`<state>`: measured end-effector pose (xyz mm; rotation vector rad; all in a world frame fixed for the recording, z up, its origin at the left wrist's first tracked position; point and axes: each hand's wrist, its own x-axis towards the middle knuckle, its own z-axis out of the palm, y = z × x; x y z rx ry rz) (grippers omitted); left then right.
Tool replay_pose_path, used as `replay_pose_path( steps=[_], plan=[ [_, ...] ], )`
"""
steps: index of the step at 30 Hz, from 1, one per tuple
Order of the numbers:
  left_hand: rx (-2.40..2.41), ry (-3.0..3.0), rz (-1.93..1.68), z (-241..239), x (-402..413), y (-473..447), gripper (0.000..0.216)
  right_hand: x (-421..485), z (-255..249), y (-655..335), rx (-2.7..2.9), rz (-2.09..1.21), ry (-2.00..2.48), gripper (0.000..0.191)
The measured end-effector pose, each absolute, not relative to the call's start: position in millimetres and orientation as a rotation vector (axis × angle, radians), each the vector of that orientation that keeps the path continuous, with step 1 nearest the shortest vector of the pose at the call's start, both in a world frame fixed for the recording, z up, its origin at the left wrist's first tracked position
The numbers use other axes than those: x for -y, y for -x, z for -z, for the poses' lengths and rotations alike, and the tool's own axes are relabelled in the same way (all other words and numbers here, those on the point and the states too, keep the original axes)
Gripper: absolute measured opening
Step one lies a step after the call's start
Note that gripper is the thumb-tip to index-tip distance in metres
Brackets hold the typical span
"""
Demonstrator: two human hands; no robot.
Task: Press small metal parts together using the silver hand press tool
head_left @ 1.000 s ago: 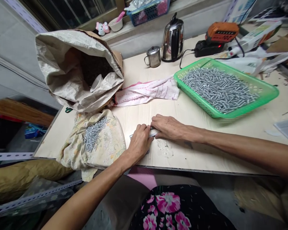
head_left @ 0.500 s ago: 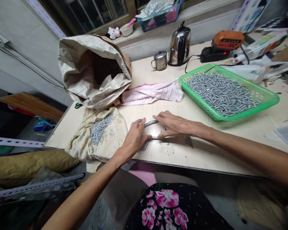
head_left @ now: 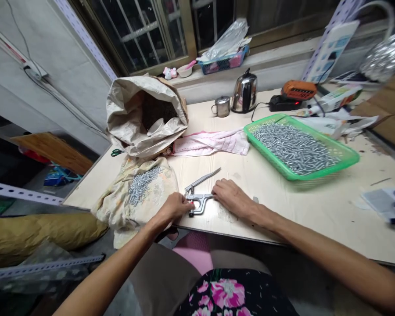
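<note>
Grey metal snap-fastener pliers (head_left: pixel 202 200) lie on the table, with the upper handle splayed up to the right and a small red part at the jaw. My left hand (head_left: pixel 175 207) is closed, its fingertips pinching the jaw end by the red part. The fingers of my right hand (head_left: pixel 229 196) are closed over the end of the lower handle, hiding it. Left of the pliers, a patterned cloth (head_left: pixel 164 193) bears a pile of small silvery metal pieces (head_left: pixel 141 184).
A green plastic basket (head_left: pixel 344 163) full of similar metal pieces stands to the right. Behind are a large open sack (head_left: pixel 118 105), a pink-white towel (head_left: pixel 213 144), a metal mug (head_left: pixel 222 106) and a kettle (head_left: pixel 245 92). The table's front edge runs close to my lap.
My hands have moved apart: the left went to the jaw end, the right down onto the lower handle. The upper handle is now uncovered. The view has tilted up.
</note>
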<state>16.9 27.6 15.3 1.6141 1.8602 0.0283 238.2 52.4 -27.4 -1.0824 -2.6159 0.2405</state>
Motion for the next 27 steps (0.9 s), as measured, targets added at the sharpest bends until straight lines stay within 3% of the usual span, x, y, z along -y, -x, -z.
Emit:
replay_pose_path(
  steps=[5,8,11,13,16,20,24,27],
  plan=[
    [-1.919,-1.648,-0.196,-28.6,-40.7,-10.4,0.032,-52.6,36.3,-236.1,2.607,-0.149,1.092,0.008],
    [-1.899,-1.686,-0.536,-68.4,-61.5,-47.7,0.037,-55.0,41.7,-235.0,2.586,-0.166,1.084,0.008],
    [-1.573,-1.876,-0.953,-124.3,-76.5,-108.2,0.046,-58.0,48.0,-233.4,2.566,-0.189,1.098,0.009],
    [-1.375,-2.078,-1.085,-155.7,-82.9,-136.4,0.052,-59.6,50.3,-233.1,2.578,-0.171,1.124,0.009],
    [-1.379,-2.347,-1.126,-171.7,-98.9,-131.4,0.040,-57.8,46.9,-234.9,2.596,-0.207,1.096,0.009],
    [-1.893,-2.400,-0.902,-137.3,-122.8,-41.1,0.023,-51.0,40.9,-241.1,2.561,-0.312,1.064,0.016],
    [-2.319,-2.217,-0.147,-89.2,-109.0,64.2,0.023,-50.4,48.6,-244.2,2.517,-0.311,0.974,0.017],
    [-2.358,-2.175,0.177,-60.3,-88.9,100.5,0.026,-49.3,51.2,-244.1,2.488,-0.280,0.927,0.017]
  ],
)
